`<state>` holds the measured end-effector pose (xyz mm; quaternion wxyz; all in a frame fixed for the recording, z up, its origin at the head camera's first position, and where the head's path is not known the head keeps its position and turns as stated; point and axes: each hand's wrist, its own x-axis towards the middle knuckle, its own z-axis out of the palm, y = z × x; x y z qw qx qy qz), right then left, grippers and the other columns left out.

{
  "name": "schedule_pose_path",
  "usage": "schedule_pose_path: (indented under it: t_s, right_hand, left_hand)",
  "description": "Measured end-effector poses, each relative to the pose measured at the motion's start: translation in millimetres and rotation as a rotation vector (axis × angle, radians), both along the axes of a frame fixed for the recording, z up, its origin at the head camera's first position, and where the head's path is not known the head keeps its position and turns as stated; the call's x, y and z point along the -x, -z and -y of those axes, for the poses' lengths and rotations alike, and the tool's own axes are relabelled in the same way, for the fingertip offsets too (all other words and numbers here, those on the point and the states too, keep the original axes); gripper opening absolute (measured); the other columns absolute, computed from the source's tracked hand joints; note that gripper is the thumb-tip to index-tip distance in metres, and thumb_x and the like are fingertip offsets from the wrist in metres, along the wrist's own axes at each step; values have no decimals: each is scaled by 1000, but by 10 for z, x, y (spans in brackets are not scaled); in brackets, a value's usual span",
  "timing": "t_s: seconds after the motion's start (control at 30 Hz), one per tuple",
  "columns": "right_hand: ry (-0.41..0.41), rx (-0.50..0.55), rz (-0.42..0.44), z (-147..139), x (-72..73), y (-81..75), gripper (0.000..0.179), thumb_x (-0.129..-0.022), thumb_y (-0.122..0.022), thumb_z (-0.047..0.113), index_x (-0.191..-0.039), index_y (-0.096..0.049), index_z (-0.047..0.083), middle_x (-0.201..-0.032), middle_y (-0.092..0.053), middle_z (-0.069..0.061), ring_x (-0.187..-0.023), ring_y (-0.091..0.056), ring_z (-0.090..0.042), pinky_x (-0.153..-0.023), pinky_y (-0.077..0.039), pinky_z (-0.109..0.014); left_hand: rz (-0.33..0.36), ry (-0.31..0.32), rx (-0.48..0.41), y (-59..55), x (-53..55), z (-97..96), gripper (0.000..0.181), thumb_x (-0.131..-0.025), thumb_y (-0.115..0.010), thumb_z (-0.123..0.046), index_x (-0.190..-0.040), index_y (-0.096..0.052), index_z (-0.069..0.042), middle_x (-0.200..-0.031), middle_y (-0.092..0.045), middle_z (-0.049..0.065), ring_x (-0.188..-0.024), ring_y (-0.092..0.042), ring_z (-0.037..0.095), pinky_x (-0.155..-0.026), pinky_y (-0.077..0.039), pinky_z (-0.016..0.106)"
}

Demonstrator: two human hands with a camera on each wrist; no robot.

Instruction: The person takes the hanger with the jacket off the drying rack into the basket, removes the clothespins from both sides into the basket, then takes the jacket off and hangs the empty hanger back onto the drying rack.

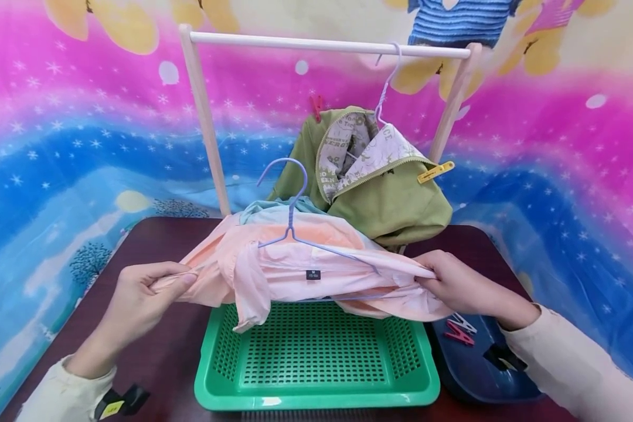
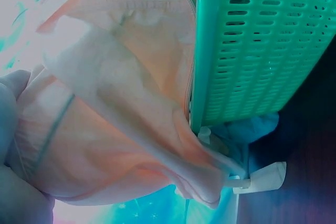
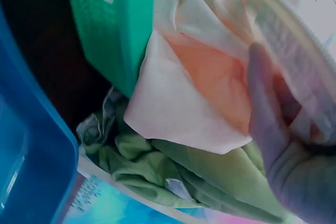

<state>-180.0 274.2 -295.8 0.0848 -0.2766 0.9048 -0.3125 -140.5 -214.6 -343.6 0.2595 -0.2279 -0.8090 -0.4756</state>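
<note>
A pale pink garment (image 1: 290, 290) with a small black neck label is stretched between my two hands above the green basket. My left hand (image 1: 145, 296) pinches its left side between thumb and fingers. On the other side my right hand (image 1: 456, 284) grips the cloth; in the right wrist view the thumb of that hand (image 3: 278, 145) lies along the fabric. A purple hanger (image 1: 291, 217) sits within the garment, its hook rising free above the neckline. The hanger's left arm end is hidden by a fold of pink cloth (image 2: 121, 98).
Behind, an olive green jacket (image 1: 395, 211) hangs from a wooden rack (image 1: 322, 41), with a yellow clothespin (image 1: 435, 172) and a red clothespin (image 1: 316, 108) on it. The green basket (image 1: 316, 401) stands in front. At right, a dark blue tray (image 1: 480, 381) holds clothespins (image 1: 459, 334).
</note>
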Motion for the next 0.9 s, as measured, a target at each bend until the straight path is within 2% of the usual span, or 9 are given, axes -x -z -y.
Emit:
schedule_pose_path:
  t_s: [0.17, 0.3, 0.37, 0.47, 0.53, 0.63, 0.77, 0.83, 0.9]
  right_hand:
    - [-113, 118, 70, -69, 110, 86, 29, -91, -52, -12, -103, -72, 6, -75, -62, 5, -58, -50, 0, -52, -46, -22]
    - [-186, 200, 204, -117, 162, 192, 25, -96, -49, -9, -110, -68, 0, -80, -66, 5, -61, -58, -1, -54, -50, -22]
    - [-231, 241, 281, -128, 175, 250, 21, -99, -49, -6, -111, -66, -4, -81, -68, 4, -62, -61, -1, -55, -52, -22]
    - [-252, 265, 351, -109, 183, 340, 17, -101, -54, 1, -113, -66, -3, -89, -71, 4, -71, -65, -2, -63, -55, -22]
    - [-245, 262, 341, -65, 180, 401, 17, -101, -58, 6, -114, -67, -2, -93, -72, 3, -77, -66, -2, -69, -56, -22]
    - [-210, 217, 271, 24, 159, 474, 19, -100, -63, 11, -116, -68, 3, -96, -73, 2, -82, -65, -2, -73, -55, -22]
    - [-150, 146, 165, 167, 97, 506, 19, -98, -66, 14, -115, -71, 7, -105, -72, -3, -88, -62, -2, -77, -54, -23]
    - [-111, 102, 124, 242, 56, 519, 22, -98, -67, 18, -119, -69, 10, -114, -71, -2, -95, -60, -1, -82, -52, -22]
    - [-108, 79, 88, 312, 20, 548, 25, -99, -67, 21, -121, -67, 11, -117, -69, -1, -100, -58, -2, -85, -51, -22]
  left_hand:
    - [18, 2, -68, 21, -17, 31, 28, -75, -71, 20, -83, -78, -6, -72, -70, -18, -56, -52, -2, -48, -38, 21]
    - [30, 21, -80, 33, -23, 45, 31, -75, -70, 21, -84, -78, -8, -69, -69, -17, -54, -48, -1, -44, -33, 26]
    - [40, 22, -92, 40, -23, 53, 32, -76, -69, 21, -84, -78, -9, -70, -70, -17, -54, -50, -2, -45, -35, 25]
    - [74, 32, -189, 54, -15, 76, 33, -79, -66, 22, -84, -78, -8, -66, -71, -13, -53, -52, -2, -44, -35, 25]
    - [95, 38, -259, 62, -4, 93, 33, -81, -64, 21, -83, -78, -8, -62, -69, -11, -51, -52, -2, -42, -33, 26]
    - [123, 46, -329, 71, 12, 108, 31, -83, -62, 20, -83, -78, -7, -58, -67, -9, -47, -49, -1, -40, -29, 29]
    - [134, 14, -304, 87, 10, 106, 33, -83, -63, 20, -83, -78, -9, -60, -68, -9, -48, -50, -2, -41, -32, 27]
    - [134, 14, -312, 98, 10, 99, 33, -83, -63, 20, -84, -79, -9, -62, -69, -9, -49, -53, -2, -42, -36, 23]
    - [132, 20, -319, 106, 15, 87, 32, -83, -63, 20, -84, -78, -8, -64, -71, -9, -51, -56, -3, -44, -40, 20]
